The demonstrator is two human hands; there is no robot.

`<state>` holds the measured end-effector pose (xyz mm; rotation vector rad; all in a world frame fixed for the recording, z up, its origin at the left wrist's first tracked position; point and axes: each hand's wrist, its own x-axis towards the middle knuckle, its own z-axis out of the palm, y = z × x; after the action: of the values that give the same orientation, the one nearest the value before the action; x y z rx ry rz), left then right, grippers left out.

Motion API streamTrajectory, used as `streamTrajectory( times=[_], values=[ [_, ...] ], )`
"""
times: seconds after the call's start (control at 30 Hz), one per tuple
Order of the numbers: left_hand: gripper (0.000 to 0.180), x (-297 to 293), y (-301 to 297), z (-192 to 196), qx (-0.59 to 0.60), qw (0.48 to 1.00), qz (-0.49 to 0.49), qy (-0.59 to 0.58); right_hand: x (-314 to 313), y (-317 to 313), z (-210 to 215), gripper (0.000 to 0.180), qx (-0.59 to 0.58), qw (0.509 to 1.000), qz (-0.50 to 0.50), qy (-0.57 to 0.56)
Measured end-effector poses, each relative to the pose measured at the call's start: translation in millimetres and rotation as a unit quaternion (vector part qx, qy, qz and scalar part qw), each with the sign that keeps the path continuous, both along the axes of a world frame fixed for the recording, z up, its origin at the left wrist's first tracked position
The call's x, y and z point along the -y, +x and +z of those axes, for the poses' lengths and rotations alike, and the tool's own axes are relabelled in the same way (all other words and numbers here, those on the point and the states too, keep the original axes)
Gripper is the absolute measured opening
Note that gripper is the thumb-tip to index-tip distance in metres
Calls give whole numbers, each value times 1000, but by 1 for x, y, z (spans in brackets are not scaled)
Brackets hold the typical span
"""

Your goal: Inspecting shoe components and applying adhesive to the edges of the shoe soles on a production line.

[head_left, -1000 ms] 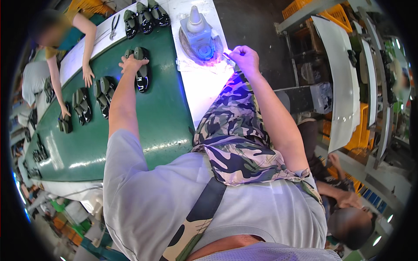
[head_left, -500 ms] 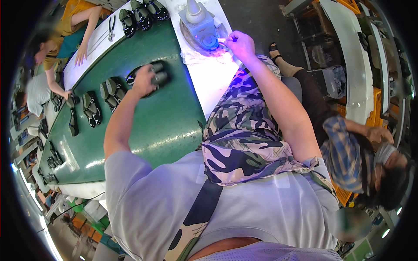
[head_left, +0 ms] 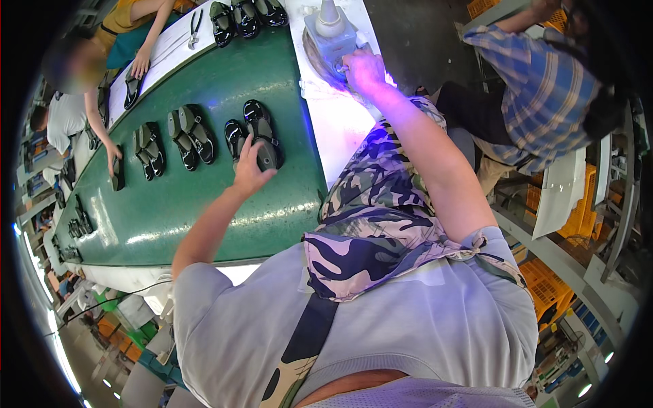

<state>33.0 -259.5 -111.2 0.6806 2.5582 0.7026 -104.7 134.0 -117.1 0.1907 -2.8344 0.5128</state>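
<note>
My left hand [head_left: 253,171] is over the heel end of a pair of black shiny strap shoes on the green belt. Its fingers are stretched out and apart, touching or nearly touching the left shoe [head_left: 233,134] and the right shoe [head_left: 258,117]. My right hand [head_left: 365,71] is closed at the side of a pale block-shaped container [head_left: 333,42] with a cone-shaped top, lit blue-violet. Whatever the right fingers hold is hidden behind them.
More shoe pairs [head_left: 192,136] stand leftward along the green belt [head_left: 204,238]. Several black shoes [head_left: 245,19] and pliers [head_left: 195,28] lie at the far side. A co-worker's hand [head_left: 114,160] grips a shoe at the left. Someone in a plaid shirt [head_left: 530,85] is close on the right.
My left hand has drawn back from on top of the shoes, which now stand side by side. My right hand has moved closer against the container. The plaid-shirted person has shifted farther up the view.
</note>
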Motion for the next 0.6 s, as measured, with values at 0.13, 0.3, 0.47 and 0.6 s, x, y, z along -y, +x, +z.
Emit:
streamTrajectory(
  times=[0.13,0.3,0.47,0.6],
  values=[
    [102,-24,-20,-48,-45,965,255,-33,7,0,15,10,-40,998,26,-34],
    [105,-26,-75,-62,125,903,378,-162,3,8,27,12,21,999,41,9],
    [80,-16,-77,-47,302,876,351,-134,1,1,10,16,134,966,-146,-167],
    [60,-26,-43,-48,411,811,416,11,-16,4,14,18,213,936,-225,-167]
  ],
)
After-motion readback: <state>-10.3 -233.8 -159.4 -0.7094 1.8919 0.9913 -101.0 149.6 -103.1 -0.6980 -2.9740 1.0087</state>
